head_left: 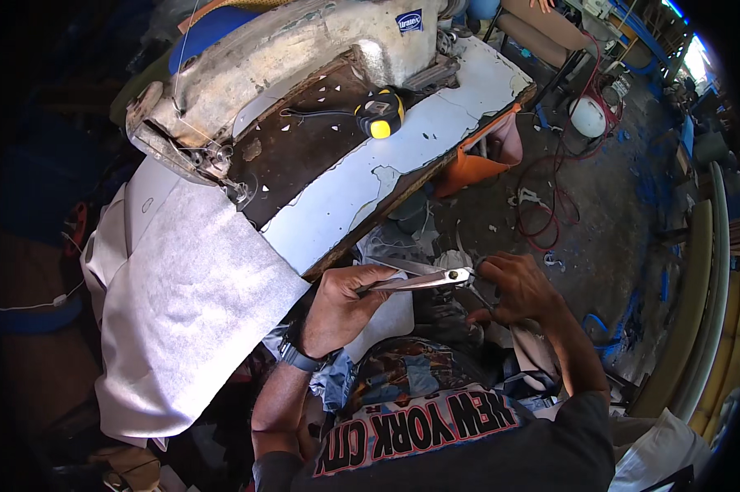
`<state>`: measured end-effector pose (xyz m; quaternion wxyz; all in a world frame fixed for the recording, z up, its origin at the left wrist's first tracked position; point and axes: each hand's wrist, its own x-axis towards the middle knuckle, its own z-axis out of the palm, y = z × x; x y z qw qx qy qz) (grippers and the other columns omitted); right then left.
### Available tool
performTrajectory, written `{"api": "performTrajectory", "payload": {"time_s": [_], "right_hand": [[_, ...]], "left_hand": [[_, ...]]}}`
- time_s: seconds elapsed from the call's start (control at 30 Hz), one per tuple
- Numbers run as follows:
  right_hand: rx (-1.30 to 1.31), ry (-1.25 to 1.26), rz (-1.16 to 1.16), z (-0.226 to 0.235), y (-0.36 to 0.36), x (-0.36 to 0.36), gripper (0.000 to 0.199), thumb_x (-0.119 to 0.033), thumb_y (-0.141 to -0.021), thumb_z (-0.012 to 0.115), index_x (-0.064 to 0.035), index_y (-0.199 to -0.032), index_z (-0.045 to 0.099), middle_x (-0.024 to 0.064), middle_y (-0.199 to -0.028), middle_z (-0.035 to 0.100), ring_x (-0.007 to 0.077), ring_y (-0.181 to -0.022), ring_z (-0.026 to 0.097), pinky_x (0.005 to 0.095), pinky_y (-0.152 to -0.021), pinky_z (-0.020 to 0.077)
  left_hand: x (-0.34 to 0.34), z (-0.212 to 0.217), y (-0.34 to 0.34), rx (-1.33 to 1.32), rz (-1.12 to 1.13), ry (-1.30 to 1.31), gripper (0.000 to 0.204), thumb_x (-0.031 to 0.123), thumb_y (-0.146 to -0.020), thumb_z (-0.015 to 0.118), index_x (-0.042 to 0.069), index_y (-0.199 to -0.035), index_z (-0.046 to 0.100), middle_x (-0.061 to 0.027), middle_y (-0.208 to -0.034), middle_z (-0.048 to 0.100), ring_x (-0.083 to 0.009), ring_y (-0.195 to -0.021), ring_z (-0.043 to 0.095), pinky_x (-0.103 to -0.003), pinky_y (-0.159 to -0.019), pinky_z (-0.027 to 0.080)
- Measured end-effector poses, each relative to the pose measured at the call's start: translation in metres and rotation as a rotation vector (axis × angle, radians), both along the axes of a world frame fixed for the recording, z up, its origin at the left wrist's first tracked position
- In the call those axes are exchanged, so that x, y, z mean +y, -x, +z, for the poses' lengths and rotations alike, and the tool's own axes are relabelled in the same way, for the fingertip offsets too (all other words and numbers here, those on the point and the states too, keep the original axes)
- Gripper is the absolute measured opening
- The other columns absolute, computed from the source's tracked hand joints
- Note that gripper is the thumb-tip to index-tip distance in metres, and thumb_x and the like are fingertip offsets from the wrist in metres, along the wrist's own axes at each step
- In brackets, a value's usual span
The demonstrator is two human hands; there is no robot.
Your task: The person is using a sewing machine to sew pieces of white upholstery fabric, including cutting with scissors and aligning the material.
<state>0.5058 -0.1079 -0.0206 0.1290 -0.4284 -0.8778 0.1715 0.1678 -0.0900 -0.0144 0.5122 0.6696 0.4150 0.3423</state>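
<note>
Left hand (341,305), right hand (518,287): both clamped on long silver metal scissors (423,281), held level over the lap.
Nearby: worn white-topped counter (436,139); white fabric sheet (189,303) draped off it; yellow-black tape measure (381,112); old sewing machine (288,49).

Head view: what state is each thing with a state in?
Steel scissors: blades nearly closed, held level by both hands.
Left hand: gripping the blade end.
Right hand: at the handle end.
Yellow and black tape measure: retracted, lying on the table.
White fabric sheet: spread flat, draped over the table edge.
Worn white sewing machine: threaded; whether running cannot be told.
</note>
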Motion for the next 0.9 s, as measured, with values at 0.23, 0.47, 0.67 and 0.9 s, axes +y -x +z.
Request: {"api": "performTrajectory", "payload": {"time_s": [0.23,0.47,0.67,0.9], "right_hand": [[0.013,-0.024,0.032,-0.001,0.002,0.003,0.074,-0.072,-0.071,0.082,-0.0035,-0.088,0.059,0.0129,-0.081,0.065,0.0346,-0.077,0.067,0.0456,-0.062,0.0498],[0.013,-0.018,0.031,0.004,0.002,-0.001,0.067,-0.065,-0.073,0.085,-0.0039,-0.087,0.061,0.0107,-0.079,0.065,0.0332,-0.073,0.068,0.0451,-0.061,0.0508],[0.107,-0.081,0.028,-0.014,0.0,-0.008,0.054,-0.052,-0.078,0.088,-0.0061,-0.084,0.06,0.0096,-0.073,0.063,0.034,-0.067,0.066,0.0444,-0.058,0.0508],[0.293,-0.059,-0.391,0.002,-0.008,0.02,0.048,-0.043,-0.085,0.086,-0.0024,-0.084,0.061,0.0148,-0.071,0.061,0.0289,-0.063,0.063,0.0411,-0.057,0.0473]], "left_hand": [[0.001,0.0,0.005,0.018,-0.115,-0.004,0.042,-0.019,-0.088,0.064,0.001,-0.123,0.075,-0.0152,-0.114,0.077,-0.0185,-0.101,0.073,-0.031,-0.089,0.059],[-0.001,0.0,0.004,-0.004,-0.107,-0.003,0.035,-0.014,-0.092,0.066,0.001,-0.122,0.075,-0.0144,-0.114,0.077,-0.0184,-0.1,0.073,-0.032,-0.088,0.059],[0.0,0.013,0.001,0.132,-0.094,-0.079,0.022,-0.001,-0.091,0.074,0.0,-0.113,0.077,-0.0165,-0.101,0.078,-0.0202,-0.088,0.075,-0.032,-0.08,0.058],[-0.022,0.063,0.034,0.202,0.05,-0.135,0.021,-0.004,-0.091,0.075,0.003,-0.111,0.079,-0.0112,-0.088,0.077,-0.0155,-0.075,0.07,-0.029,-0.067,0.053]]}}
